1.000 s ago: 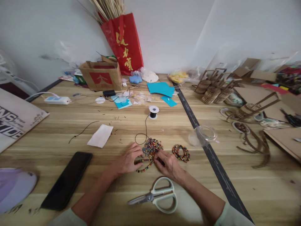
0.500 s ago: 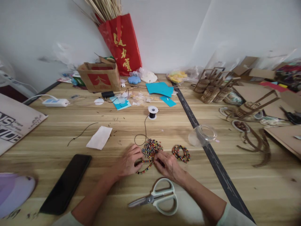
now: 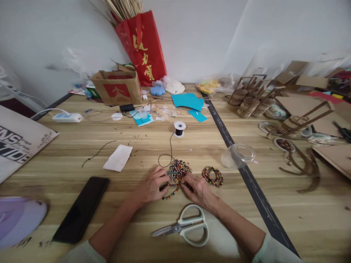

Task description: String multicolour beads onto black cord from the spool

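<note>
A strand of small multicoloured beads (image 3: pixel 170 196) loops between my two hands, close to the tabletop. My left hand (image 3: pixel 155 185) pinches the strand on its left side. At the other end, the fingers of my right hand (image 3: pixel 199 190) are closed on the strand by the edge of a pile of loose beads (image 3: pixel 178 170); their tips are partly hidden. Black cord (image 3: pixel 171 146) runs from a white spool (image 3: pixel 179 129) down to the pile. Just right of my right hand lies a coiled beaded string (image 3: pixel 212 176). Scissors with pale green handles (image 3: pixel 192 225) rest below my hands.
A black phone (image 3: pixel 81 210) and a white paper piece (image 3: pixel 117 158) lie to the left. A clear plastic jar (image 3: pixel 238 156) lies on the right, near small woven baskets (image 3: pixel 248 102). Blue sheets (image 3: pixel 188 101), a cardboard box (image 3: pixel 117 89) and a red bag (image 3: pixel 145 47) are farther back.
The whole view has shifted slightly, with things sitting a little higher and farther right. Both hands keep nearly the same place and hold on the bead strand.
</note>
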### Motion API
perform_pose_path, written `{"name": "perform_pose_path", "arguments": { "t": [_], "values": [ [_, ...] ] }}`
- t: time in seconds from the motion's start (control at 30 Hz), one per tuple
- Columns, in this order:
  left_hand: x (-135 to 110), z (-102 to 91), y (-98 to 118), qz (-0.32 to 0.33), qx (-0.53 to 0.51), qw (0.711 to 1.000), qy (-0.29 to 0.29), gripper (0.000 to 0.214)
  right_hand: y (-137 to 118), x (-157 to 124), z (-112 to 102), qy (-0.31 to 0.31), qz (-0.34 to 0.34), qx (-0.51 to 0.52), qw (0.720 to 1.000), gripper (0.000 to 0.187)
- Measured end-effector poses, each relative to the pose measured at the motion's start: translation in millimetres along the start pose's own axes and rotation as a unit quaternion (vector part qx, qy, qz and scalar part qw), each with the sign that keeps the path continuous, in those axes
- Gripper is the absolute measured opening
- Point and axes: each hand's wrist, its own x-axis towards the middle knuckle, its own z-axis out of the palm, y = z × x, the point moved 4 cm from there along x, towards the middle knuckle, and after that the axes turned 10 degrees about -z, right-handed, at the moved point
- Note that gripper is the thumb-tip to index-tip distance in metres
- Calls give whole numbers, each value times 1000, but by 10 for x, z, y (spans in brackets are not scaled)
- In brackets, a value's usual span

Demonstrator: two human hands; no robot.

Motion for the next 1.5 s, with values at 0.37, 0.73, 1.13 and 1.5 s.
{"name": "perform_pose_path", "arguments": {
  "t": [0.37,0.73,1.13,1.5],
  "values": [
    [3,-2,-10,-10,-17,1000,-9,10,-5,-5,-8,6,0,0,1000,11],
    [2,-28,16,-13,-18,1000,-8,8,-21,9,-16,14,-11,-7,1000,12],
    [4,-39,-3,-10,-42,999,-5,9,-10,-4,-3,14,-12,-6,1000,12],
    [4,-71,-25,-10,-66,998,-23,13,-10,-5,-1,8,-12,-3,1000,12]
  ]
}}
